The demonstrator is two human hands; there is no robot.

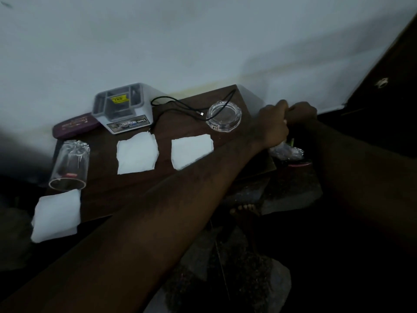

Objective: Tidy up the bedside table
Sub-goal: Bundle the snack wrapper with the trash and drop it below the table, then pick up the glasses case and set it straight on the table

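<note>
The dark wooden bedside table (126, 184) carries a clear drinking glass (68, 166) lying on its side at the left. Three white napkins lie on it: one (56, 215) over the front left edge, one (137, 153) in the middle, one (191, 152) to its right. A glass ashtray (224, 116) stands at the back right. My left hand (274, 123) reaches past the table's right edge, fingers curled, with crumpled clear plastic (286, 152) hanging under it. My right hand (302, 112) is fisted against it; what it holds is hidden.
A grey plastic organiser (123, 109) stands at the back by the wall, a maroon case (75, 125) to its left. A black cable (178, 107) snakes from the organiser to the ashtray. A red-rimmed container (300, 164) sits below the plastic. Dark furniture (383, 98) is at the right.
</note>
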